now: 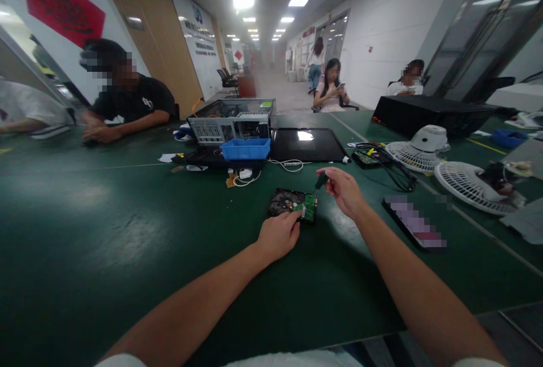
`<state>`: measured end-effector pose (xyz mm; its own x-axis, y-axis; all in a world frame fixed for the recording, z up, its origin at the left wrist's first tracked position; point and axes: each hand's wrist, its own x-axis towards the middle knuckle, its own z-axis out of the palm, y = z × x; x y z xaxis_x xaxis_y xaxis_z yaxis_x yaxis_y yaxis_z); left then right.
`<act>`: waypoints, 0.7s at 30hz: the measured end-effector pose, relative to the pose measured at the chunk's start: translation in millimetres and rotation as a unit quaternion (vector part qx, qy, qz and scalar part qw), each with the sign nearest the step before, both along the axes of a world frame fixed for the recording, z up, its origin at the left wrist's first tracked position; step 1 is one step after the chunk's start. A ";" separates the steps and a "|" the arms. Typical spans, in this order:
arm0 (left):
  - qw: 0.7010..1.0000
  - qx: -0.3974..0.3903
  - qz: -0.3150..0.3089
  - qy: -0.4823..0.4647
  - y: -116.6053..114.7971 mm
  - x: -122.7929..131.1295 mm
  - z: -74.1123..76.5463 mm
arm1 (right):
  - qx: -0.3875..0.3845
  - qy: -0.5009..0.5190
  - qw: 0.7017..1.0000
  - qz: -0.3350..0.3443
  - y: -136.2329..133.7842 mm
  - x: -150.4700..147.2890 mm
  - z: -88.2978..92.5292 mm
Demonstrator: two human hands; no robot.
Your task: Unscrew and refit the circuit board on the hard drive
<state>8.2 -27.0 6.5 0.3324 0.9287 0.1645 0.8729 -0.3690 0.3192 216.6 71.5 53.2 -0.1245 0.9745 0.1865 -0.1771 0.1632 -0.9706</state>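
Head view, going L to R. Far off to the left of the left hand, across the green table (pixel 106 225), a person in a black shirt (pixel 127 104) sits w/ forearms on the tabletop. Closer in, well beyond the left hand, is an open computer case (pixel 231 121) w/ a blue bin (pixel 245 149) right in front of it and a white cable (pixel 244 177) coiled just this side of the bin.

Left hand (pixel 278 236) is palm down, fingers bent over the near edge of the hard drive (pixel 285 202) and gripping it. The drive lies flat on the table, just ahead of that hand's fingertips, between both hands. Its green circuit board (pixel 309 207) faces up at the end nearer the right hand.

Right hand (pixel 344 190) is raised off the table, just right of the drive and a bit beyond it, fingers pinched round a small dark tool (pixel 321 180). The tool's end points left, above the drive's far corner; can't tell if it touches.

Beyond the right hand there's a flat black panel (pixel 307 145). Right of the right wrist lies a phone (pixel 413 223), flat on the table. Further right again are two white fans (pixel 418 149) (pixel 470 186), faces up, well apart from both hands.
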 end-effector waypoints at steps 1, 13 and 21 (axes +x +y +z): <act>1.000 -0.001 0.003 0.003 0.0 0.2 -0.4 | -0.003 0.004 1.000 0.003 -0.1 -0.3 -0.3; 1.000 -0.002 -0.005 -0.002 -0.9 -1.3 3.4 | -0.017 0.029 0.999 0.014 -2.6 -2.8 1.5; 1.000 0.003 -0.009 -0.006 -0.7 -0.8 2.4 | -0.015 0.022 0.999 0.019 -5.5 -5.2 2.5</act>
